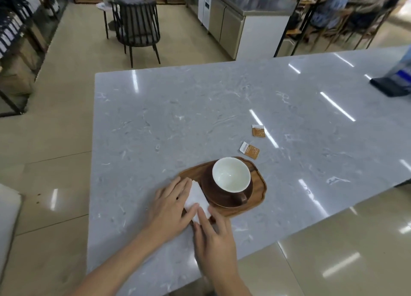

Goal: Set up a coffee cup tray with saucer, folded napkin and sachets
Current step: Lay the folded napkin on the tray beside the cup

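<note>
One tray [259, 192] — cup [231, 174], saucer [224, 201], napkin [196, 196].

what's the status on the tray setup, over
Left hand and right hand flat on napkin at tray edge. Cup on saucer. Two sachets on table. Nothing blocking.

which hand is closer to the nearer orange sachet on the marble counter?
Right. The right hand sits at the wooden tray's near edge on the folded white napkin; the left hand lies farther left of the nearer orange sachet.
</note>
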`<act>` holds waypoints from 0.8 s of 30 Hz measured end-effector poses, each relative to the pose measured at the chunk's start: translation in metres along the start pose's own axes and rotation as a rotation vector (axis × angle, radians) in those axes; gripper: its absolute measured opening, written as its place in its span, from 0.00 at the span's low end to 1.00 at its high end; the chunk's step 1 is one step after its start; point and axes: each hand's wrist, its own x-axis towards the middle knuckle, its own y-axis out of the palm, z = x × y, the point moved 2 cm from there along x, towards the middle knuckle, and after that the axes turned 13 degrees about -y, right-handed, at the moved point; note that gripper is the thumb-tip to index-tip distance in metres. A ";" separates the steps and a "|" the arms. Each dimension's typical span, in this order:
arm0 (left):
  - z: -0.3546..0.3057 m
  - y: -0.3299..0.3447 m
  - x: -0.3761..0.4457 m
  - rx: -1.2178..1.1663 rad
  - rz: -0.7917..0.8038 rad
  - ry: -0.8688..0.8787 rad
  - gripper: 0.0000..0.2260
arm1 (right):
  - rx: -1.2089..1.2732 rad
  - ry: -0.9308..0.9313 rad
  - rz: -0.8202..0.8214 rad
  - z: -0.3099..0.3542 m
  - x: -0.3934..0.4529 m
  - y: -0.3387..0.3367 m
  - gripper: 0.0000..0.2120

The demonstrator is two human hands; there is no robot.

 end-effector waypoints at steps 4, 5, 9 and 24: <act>-0.003 -0.005 0.010 0.076 0.056 0.023 0.31 | -0.010 0.038 -0.023 0.007 0.005 0.005 0.22; -0.004 -0.005 0.012 0.089 0.063 0.030 0.32 | 0.003 0.052 -0.036 0.007 0.007 0.006 0.23; -0.004 -0.007 0.023 0.069 0.082 0.047 0.32 | 0.009 0.097 -0.072 0.008 0.013 0.009 0.23; -0.002 -0.037 0.077 -0.312 0.067 -0.026 0.20 | 0.178 0.044 -0.138 -0.031 0.079 -0.100 0.10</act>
